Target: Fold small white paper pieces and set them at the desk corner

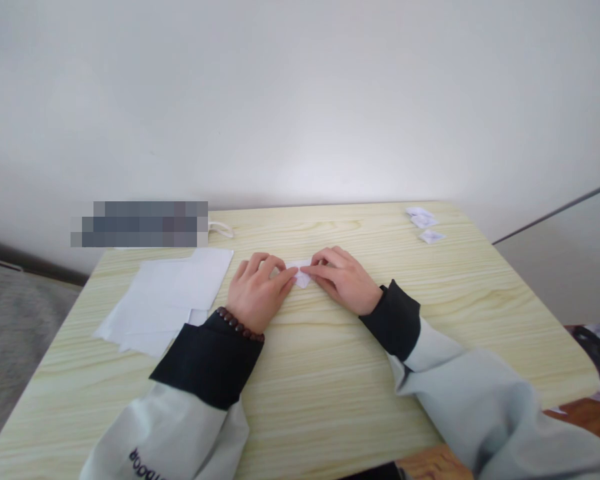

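Observation:
Both my hands rest on a pale wooden table [330, 373], meeting over a small white folded paper [303, 278]. My left hand [257, 291], with a dark bead bracelet on the wrist, presses its curled fingers down on the paper's left side. My right hand [344, 279] pinches the paper's right side with fingers pressed together. Most of the paper is hidden under the fingers.
A loose stack of white paper sheets [167, 297] lies left of my left hand. Several small folded paper pieces [424, 223] sit at the table's far right corner. A white cord loop [221, 229] lies at the back edge. A white wall stands behind the table.

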Available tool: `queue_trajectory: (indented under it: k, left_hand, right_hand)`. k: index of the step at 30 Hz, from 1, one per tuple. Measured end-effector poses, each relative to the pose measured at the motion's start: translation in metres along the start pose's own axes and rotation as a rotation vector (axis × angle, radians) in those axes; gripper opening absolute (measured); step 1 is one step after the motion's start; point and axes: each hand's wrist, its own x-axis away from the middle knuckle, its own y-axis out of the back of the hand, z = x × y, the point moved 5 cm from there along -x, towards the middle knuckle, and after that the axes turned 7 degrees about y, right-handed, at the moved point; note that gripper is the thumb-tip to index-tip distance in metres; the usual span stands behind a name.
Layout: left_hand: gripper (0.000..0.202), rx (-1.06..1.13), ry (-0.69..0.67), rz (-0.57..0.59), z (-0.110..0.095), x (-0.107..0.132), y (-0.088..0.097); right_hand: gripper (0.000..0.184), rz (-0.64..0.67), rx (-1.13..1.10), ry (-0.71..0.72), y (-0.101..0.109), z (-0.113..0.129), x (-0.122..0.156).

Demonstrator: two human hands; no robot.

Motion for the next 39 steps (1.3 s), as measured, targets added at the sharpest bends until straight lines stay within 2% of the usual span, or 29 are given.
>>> queue_trajectory:
  k: [5, 13, 19, 26, 29, 31, 35, 39]
  left_hand:
    - [0.017, -0.085, -0.02, -0.018, -0.011, 0.002, 0.005]
    - [0.02, -0.113, 0.064, -0.026, -0.01, 0.008, 0.008]
    - [0.019, -0.078, 0.158, 0.0, -0.003, 0.009, 0.01]
    - [0.017, 0.123, 0.284, 0.06, 0.013, -0.003, -0.002]
    - [0.025, 0.131, 0.329, 0.1, 0.017, -0.004, -0.005]
    - [0.03, 0.11, 0.336, 0.131, 0.017, -0.003, -0.006]
    - [0.027, 0.152, 0.328, 0.152, 0.017, -0.001, -0.007]
    - [0.023, 0.231, 0.319, 0.156, 0.02, -0.001, -0.009]
  right_hand:
    - [0.028, 0.094, 0.199, 0.027, 0.0, 0.009, 0.0]
    - [0.026, 0.021, 0.274, -0.062, -0.001, 0.01, 0.002]
    - [0.02, 0.03, 0.234, -0.11, 0.001, 0.01, 0.001]
    - [0.019, 0.0, 0.103, -0.22, 0.001, 0.007, -0.004]
    - [0.019, -0.044, 0.026, -0.263, -0.002, 0.004, -0.006]
    - [0.02, -0.061, 0.015, -0.295, -0.003, 0.002, -0.007]
    - [0.032, -0.052, 0.01, -0.305, -0.005, 0.0, -0.007]
    - [0.029, -0.054, -0.042, -0.272, -0.006, -0.002, -0.004]
